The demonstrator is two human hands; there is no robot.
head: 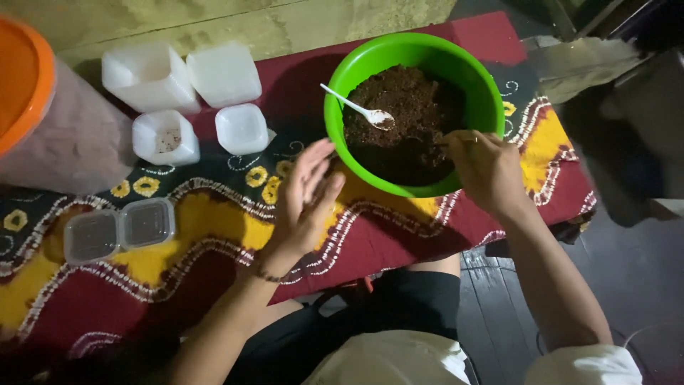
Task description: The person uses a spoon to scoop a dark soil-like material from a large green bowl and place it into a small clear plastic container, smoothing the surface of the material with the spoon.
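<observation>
- Head view: the right hand (486, 170) rests on the near rim of the green bowl (413, 114), at about 4 o'clock on it, fingers curled inward; whether they pinch some of the mixture or a thin tool I cannot tell.
- Left hand (305, 201) hovers at the bowl's 8 o'clock, open, fingers loosely together, holding nothing.
- Risk: the bowl sits near the far right end of the patterned cloth (214, 235); a push on its rim could tip it and spill.
- Risk: the white spoon (358, 109) leans on the rim at 10 o'clock and could slide out or sink in.
- Brown mixture (410, 121) looks dark, coarse and crumbly, heaped toward 12 o'clock, filling about half the bowl.
- White lidless tubs (165, 137) and a clear twin container (117, 229) stand to the left.
</observation>
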